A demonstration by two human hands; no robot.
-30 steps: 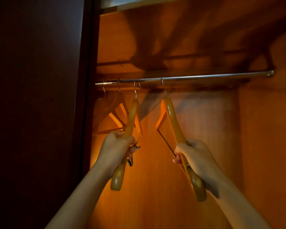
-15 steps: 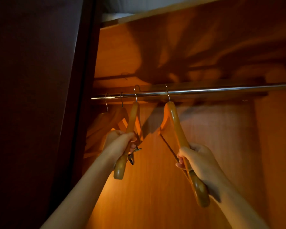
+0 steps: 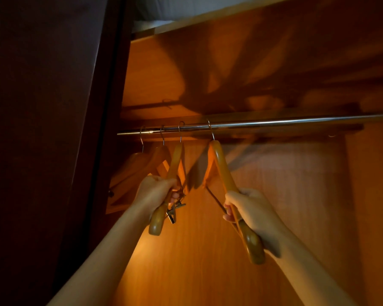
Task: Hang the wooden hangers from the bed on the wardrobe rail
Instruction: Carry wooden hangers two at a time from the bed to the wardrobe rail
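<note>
Wardrobe interior (image 3: 208, 272), warm-lit, dark door (image 3: 42, 129) at L. Chrome rail (image 3: 274, 123) carries four wooden hangers (image 3: 161, 155) by their hooks. L hand (image 3: 155, 193) grips the third hanger (image 3: 175, 164) low on its arm, w/ metal clips (image 3: 174, 209) beside the fingers (image 3: 175, 195). R hand (image 3: 252, 213) curls round the fourth hanger (image 3: 221, 171), further R. Two other hangers (image 3: 139, 162) hang free near the door.

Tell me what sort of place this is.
The inside of a wooden wardrobe, likely in a bedroom: a metal rail spans it, wooden hangers hang from it, and a shelf sits above.
</note>
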